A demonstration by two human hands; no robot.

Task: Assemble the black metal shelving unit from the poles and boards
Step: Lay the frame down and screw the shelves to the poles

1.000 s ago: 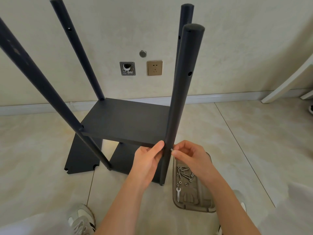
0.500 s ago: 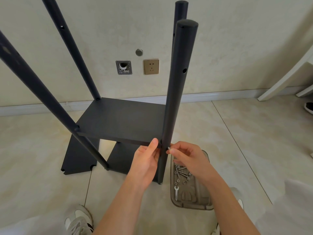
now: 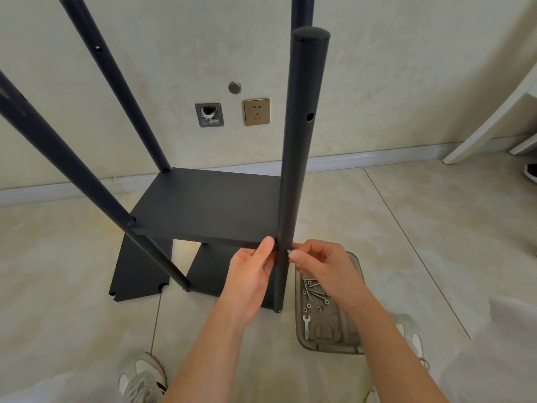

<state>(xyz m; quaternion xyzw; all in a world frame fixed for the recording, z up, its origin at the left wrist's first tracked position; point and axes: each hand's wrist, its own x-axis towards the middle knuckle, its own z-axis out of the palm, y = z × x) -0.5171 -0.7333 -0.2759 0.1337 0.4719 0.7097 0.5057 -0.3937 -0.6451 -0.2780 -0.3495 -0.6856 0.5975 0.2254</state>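
Axis: screw [image 3: 289, 251] points left into pole [image 3: 299, 170], pinched by right hand [image 3: 322, 266]
Brace: left hand [image 3: 250, 274] grips pole at board [image 3: 209, 205] corner

Floor [image 3: 406, 228] with tray [image 3: 325, 334] and boards [image 3: 136, 274]

A room of a home is doubling as an assembly spot.

Beige floor tiles [image 3: 406, 228] are meeting a white skirting board [image 3: 363, 158] under a pale textured wall [image 3: 406, 68], where a gold socket [image 3: 256, 111] and an open wall box [image 3: 209, 114] are sitting side by side. White furniture legs [image 3: 491, 120] are slanting in at the right with a dark shoe [image 3: 531, 173] lying nearby, and a half-built black shelving unit [image 3: 209, 207] is standing on the floor.
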